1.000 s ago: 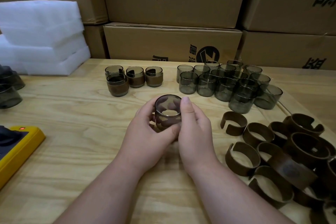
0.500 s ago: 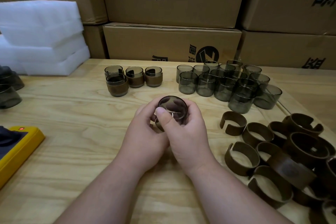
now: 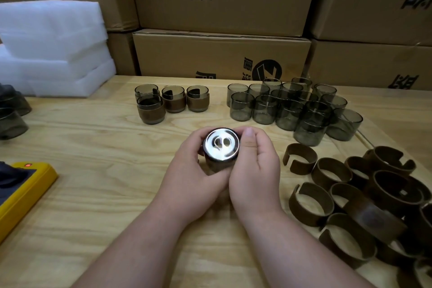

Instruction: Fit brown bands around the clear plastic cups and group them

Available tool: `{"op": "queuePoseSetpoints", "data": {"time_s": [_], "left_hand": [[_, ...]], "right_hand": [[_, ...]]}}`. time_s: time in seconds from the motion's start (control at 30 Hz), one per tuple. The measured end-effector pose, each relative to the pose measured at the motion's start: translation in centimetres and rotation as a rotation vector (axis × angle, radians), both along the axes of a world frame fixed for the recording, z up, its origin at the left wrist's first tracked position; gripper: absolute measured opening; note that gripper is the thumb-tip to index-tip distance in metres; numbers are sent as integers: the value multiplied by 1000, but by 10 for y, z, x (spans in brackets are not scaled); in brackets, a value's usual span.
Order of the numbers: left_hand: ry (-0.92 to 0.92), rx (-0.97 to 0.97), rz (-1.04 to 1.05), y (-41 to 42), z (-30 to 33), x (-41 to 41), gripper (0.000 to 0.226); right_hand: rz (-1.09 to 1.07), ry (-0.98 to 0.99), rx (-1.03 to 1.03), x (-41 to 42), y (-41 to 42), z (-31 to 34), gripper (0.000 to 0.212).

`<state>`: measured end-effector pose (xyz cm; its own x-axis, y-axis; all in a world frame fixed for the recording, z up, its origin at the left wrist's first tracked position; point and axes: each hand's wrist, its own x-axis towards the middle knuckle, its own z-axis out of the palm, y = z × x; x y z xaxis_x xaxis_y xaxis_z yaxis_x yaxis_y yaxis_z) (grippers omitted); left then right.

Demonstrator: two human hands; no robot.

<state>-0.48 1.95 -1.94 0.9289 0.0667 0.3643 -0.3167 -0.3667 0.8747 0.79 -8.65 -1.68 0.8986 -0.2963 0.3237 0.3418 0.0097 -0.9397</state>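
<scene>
Foam sheets (image 3: 53, 47) are sitting at the counter's (image 3: 93, 170) far left; four banded cups (image 3: 171, 101) are standing grouped beyond. At centre, the left hand (image 3: 194, 170) and right hand (image 3: 254, 170) are both gripping one cup (image 3: 221, 147), base tilted toward the camera. Band seating appears to be under check. Next move: placing it with the banded group, then taking a bare cup (image 3: 287, 105) and a loose band (image 3: 346, 194) from the right.

Two bare forearms are seen, with no sleeves at the wrists. The left hand (image 3: 194, 170) and right hand (image 3: 254, 170) are ungloved, with short, unpainted fingernails.
</scene>
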Motion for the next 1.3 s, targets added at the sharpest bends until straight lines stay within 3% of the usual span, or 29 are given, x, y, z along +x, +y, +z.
{"op": "queuePoseSetpoints", "data": {"time_s": [0.13, 0.2, 0.37, 0.5, 1.13, 1.3], "left_hand": [[18, -30, 40, 1, -1, 2, 56], [59, -14, 23, 2, -3, 2, 67], [120, 104, 10, 4, -5, 1, 81], [161, 143, -20, 5, -6, 2, 85], [134, 30, -23, 4, -7, 3, 79], [135, 27, -28, 5, -8, 3, 78]], "right_hand": [[-8, -5, -91, -1, 0, 0, 27], [-41, -33, -168, -3, 0, 1, 25], [-119, -33, -356, -6, -3, 2, 51], [-174, -11, -451, -5, -5, 3, 52], [-207, 214, -396, 2, -14, 5, 62], [-217, 291, -356, 8, -16, 2, 49]]}}
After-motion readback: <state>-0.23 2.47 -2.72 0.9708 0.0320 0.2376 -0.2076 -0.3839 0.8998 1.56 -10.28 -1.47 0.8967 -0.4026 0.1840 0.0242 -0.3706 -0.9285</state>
